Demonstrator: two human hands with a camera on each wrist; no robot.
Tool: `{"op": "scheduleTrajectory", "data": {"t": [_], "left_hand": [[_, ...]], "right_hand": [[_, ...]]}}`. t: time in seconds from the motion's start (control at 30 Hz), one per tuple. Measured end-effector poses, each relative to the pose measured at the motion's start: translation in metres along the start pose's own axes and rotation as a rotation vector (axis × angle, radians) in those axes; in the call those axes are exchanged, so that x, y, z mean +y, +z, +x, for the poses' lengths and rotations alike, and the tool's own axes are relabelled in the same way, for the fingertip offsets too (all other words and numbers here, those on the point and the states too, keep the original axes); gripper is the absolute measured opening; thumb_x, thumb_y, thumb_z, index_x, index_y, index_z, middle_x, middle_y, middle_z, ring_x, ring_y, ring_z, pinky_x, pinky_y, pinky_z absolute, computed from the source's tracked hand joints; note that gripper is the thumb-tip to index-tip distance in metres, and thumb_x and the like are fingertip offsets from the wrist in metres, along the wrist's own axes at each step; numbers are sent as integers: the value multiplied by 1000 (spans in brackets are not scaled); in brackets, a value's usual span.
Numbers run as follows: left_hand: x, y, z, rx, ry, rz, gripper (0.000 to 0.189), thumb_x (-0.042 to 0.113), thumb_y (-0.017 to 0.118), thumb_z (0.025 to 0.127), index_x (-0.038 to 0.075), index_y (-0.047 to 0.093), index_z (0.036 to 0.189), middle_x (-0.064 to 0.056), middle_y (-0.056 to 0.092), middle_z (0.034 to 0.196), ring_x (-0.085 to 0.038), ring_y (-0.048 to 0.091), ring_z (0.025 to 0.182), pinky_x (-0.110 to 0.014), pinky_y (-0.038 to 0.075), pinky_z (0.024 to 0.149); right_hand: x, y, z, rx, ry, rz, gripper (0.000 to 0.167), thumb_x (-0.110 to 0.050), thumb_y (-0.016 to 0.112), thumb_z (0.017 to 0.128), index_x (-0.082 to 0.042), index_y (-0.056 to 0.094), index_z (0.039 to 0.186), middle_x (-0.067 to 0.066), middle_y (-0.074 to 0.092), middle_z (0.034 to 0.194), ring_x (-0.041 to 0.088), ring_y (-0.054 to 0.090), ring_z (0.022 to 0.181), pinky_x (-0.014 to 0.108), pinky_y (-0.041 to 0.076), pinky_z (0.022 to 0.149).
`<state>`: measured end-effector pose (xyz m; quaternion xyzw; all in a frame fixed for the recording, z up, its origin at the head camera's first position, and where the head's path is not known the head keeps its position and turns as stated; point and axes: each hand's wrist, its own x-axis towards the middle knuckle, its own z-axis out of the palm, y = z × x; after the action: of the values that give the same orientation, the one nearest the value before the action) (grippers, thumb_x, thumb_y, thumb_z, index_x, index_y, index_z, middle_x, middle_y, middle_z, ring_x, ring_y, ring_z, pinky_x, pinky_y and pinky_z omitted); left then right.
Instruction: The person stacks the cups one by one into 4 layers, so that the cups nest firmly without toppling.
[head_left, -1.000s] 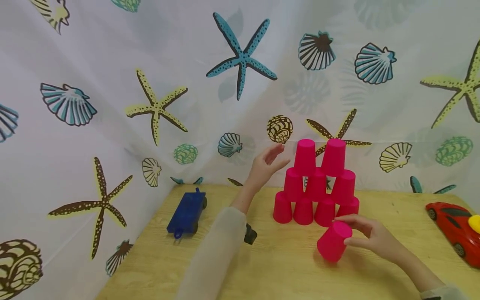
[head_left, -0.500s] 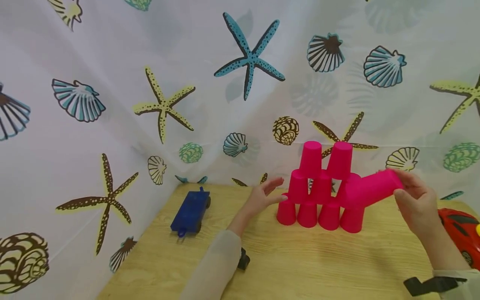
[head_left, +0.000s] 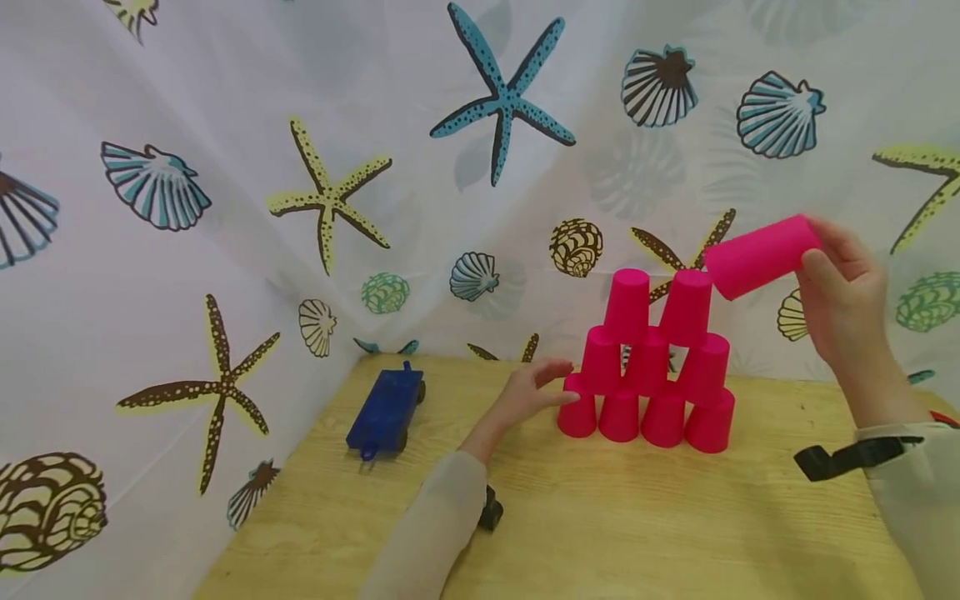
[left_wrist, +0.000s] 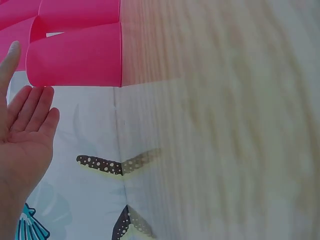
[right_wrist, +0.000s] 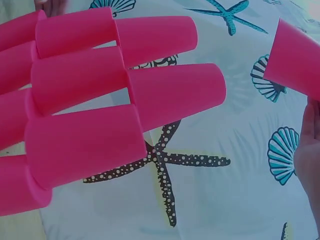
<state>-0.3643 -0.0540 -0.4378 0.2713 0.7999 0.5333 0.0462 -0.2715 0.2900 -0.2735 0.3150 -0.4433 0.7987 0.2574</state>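
Pink cups stand upside down in a three-tier stack, with several in the bottom row, three in the middle row (head_left: 647,362) and two on top (head_left: 628,307). My right hand (head_left: 847,292) grips one more pink cup (head_left: 763,254) by its closed end, tilted on its side, above and to the right of the top tier. In the right wrist view this held cup (right_wrist: 297,62) is apart from the stack. My left hand (head_left: 528,392) is beside the bottom-left cup (head_left: 576,408), fingers extended and holding nothing. The left wrist view shows its fingertips close to a cup (left_wrist: 75,55); contact cannot be told.
A blue toy trailer (head_left: 386,412) stands at the table's left. At the right, a bit of a red object (head_left: 945,419) shows behind my sleeve. A white curtain (head_left: 405,67) with shells and starfish hangs behind the wooden table (head_left: 637,517).
My right hand has lifted the cup from the table in front of the stack, up and to the right, tipping it sideways. My left hand has lowered from the upper tiers to the bottom row.
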Motion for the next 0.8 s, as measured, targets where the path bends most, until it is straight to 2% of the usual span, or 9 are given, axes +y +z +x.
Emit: {"op": "scheduleTrajectory", "data": {"t": [0.17, 0.3, 0.43, 0.57, 0.8], "left_hand": [[1, 0, 0, -7, -1, -17, 56, 23, 75, 87, 5, 54, 136, -11, 59, 139, -29, 54, 132, -51, 39, 114], [-1, 0, 0, -8, -13, -16, 54, 24, 75, 86, 9, 56, 134, -10, 60, 137, -28, 55, 131, -50, 41, 113], [-3, 1, 0, -4, -16, 2, 49, 22, 75, 86, 10, 59, 131, -9, 62, 134, -27, 57, 128, -49, 43, 112], [-3, 2, 0, 5, -20, 20, 47, 23, 74, 87, 11, 60, 130, -9, 64, 131, -28, 58, 125, -48, 46, 109], [-1, 3, 2, 11, -35, 27, 45, 23, 75, 87, 11, 61, 128, -10, 65, 129, -28, 59, 124, -47, 46, 108]], "right_hand": [[5, 4, 23, 8, 50, -151, 35, 7, 51, 96, 3, 56, 131, 7, 65, 121, 16, 58, 113, 16, 52, 95], [10, 7, 36, 28, 100, -318, 36, 1, 57, 95, -4, 59, 131, 1, 65, 121, 13, 56, 113, 11, 53, 89], [16, 12, 47, 15, 129, -423, 37, -4, 63, 92, -8, 61, 129, -3, 66, 118, 11, 57, 110, 9, 53, 84], [20, 19, 54, -41, 149, -531, 40, -6, 65, 91, -10, 60, 131, -5, 66, 117, 10, 57, 108, 9, 53, 81], [25, 29, 61, -143, 219, -859, 46, -18, 65, 93, -15, 55, 138, -17, 60, 118, 5, 56, 108, 5, 51, 78]]}}
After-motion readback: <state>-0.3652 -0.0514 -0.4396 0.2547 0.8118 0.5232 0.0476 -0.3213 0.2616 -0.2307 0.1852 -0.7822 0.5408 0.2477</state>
